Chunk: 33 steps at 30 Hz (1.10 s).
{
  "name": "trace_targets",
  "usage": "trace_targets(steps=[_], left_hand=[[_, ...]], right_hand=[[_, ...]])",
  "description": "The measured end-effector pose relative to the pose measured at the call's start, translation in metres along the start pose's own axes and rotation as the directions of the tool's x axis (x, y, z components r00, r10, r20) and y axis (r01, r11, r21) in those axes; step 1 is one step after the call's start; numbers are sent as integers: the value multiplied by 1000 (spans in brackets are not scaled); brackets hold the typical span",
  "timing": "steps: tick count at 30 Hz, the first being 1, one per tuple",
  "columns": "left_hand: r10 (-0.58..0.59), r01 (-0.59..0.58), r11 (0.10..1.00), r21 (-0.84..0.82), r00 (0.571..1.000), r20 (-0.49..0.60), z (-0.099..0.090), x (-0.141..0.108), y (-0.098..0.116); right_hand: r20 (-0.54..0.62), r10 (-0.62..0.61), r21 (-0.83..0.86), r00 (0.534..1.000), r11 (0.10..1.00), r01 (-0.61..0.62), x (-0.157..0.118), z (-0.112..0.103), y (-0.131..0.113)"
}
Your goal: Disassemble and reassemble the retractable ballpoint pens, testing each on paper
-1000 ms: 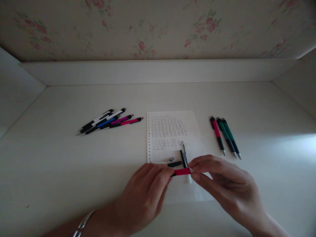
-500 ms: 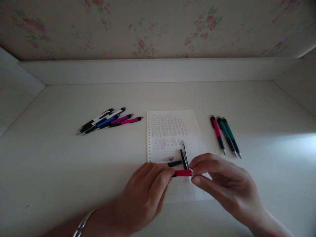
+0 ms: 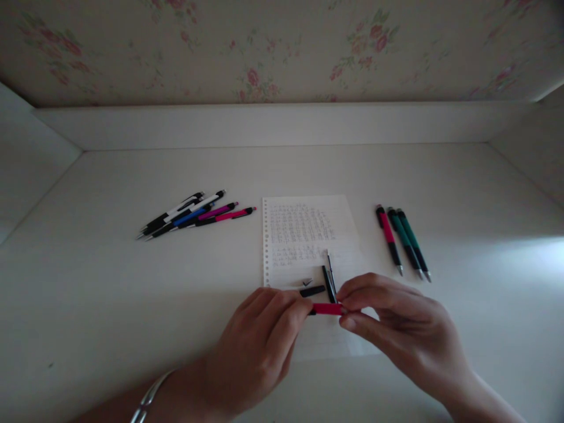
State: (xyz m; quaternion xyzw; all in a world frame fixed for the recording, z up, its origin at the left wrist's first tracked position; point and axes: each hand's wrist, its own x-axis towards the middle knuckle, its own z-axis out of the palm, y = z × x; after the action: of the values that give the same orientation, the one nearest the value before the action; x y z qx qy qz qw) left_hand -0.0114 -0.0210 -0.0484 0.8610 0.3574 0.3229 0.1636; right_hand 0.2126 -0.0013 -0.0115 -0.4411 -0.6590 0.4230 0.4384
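A red pen barrel [image 3: 326, 309] is held level above the lower part of a lined, handwritten sheet [image 3: 304, 205]. My left hand [image 3: 264, 346] is closed round its black left end. At the other end, the thumb and forefinger of my right hand [image 3: 400, 335] pinch the barrel's tip; any small part between them is hidden. Just beyond the barrel, loose pen parts lie on the paper: a silver cone tip [image 3: 306, 282], a black grip piece [image 3: 312, 291], a dark tube [image 3: 327, 283] and a thin refill [image 3: 331, 267].
To the left lies a loose bunch of several pens [image 3: 194, 216] in white, blue, purple and red. A red pen [image 3: 388, 235] and two green pens [image 3: 408, 244] lie side by side at right. A white ledge [image 3: 282, 126] borders the desk's back.
Both hands stay in nearly the same place on the barrel. The right fingertips have shifted very slightly left over its end.
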Motion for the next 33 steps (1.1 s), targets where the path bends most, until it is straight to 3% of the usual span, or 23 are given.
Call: trace_targets(steps=[8, 15, 23, 33], left_hand=[[-43, 42, 999, -19, 999, -16, 1, 0, 3], [-38, 36, 998, -55, 998, -53, 2, 3, 2], [-7, 10, 995, -99, 999, 32, 2, -2, 0], [13, -8, 998, -62, 996, 88, 3, -3, 0]], right_hand=[[-19, -46, -90, 999, 995, 44, -2, -2, -5], [-205, 82, -369, 975, 916, -155, -2, 1, 11], [-109, 54, -558, 993, 823, -106, -2, 4, 36], [-60, -57, -701, 997, 713, -1, -5, 2, 34]])
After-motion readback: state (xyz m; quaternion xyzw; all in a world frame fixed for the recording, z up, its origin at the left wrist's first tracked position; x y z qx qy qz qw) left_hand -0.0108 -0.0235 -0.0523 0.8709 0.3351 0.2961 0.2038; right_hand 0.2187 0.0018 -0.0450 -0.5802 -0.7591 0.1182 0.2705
